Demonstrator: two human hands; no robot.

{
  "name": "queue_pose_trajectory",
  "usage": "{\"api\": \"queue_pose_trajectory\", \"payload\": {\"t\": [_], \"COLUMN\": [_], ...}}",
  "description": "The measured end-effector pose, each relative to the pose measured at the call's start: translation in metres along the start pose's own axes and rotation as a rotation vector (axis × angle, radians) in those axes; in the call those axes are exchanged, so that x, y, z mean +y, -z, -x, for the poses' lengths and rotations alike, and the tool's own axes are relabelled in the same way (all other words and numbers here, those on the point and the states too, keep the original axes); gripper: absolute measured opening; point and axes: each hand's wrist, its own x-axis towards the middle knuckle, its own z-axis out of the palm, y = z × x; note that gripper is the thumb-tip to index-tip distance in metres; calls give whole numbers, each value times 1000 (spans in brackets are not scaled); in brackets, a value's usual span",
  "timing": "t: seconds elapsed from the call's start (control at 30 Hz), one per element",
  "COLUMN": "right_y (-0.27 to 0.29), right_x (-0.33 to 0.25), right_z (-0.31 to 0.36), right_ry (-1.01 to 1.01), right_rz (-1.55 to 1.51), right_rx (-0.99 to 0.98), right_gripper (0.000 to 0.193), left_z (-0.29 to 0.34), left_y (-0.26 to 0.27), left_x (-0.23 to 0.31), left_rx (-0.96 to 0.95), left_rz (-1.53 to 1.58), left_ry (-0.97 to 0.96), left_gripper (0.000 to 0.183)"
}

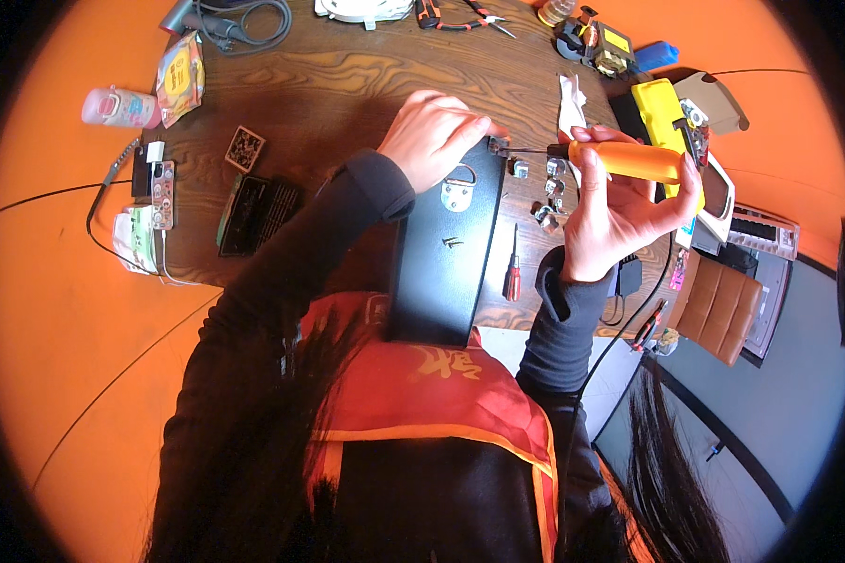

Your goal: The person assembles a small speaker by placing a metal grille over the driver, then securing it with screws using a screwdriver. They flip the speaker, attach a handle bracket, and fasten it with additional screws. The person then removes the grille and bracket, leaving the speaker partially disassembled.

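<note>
A long black case (441, 286) lies lengthwise before me, its near end on my red apron (479, 385). A metal ring plate (457, 194) and several small dark screws (453, 243) are on its top. My left hand (432, 136) is closed over the far end, thumb and fingertips beside a small metal corner piece (499, 145) at the far right corner. In my right hand (610, 211) is a screwdriver (638, 160) with an orange-yellow handle, held almost level between thumb and fingers. Its shaft points left, the tip at that corner piece.
Right of the case lie several loose metal corner pieces (546, 215) and a red-handled screwdriver (514, 267). A yellow toolbox (662, 108) stands at the right edge. Pliers (479, 19) lie at the back; a power strip (162, 195) and dark box (258, 214) sit left.
</note>
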Motion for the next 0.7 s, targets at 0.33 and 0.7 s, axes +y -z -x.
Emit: {"api": "queue_pose_trajectory", "payload": {"t": [0.33,0.7], "right_y": [2,1], "right_x": [3,11], "right_z": [-2,-2], "right_ry": [2,17], "right_rz": [99,41], "right_rx": [-65,-170], "right_gripper": [71,71], "left_z": [0,0], "left_y": [-1,-7], "left_x": [0,-8], "left_rx": [28,81], "left_rz": [12,-38], "left_ry": [-22,-15], "left_gripper": [41,38]}}
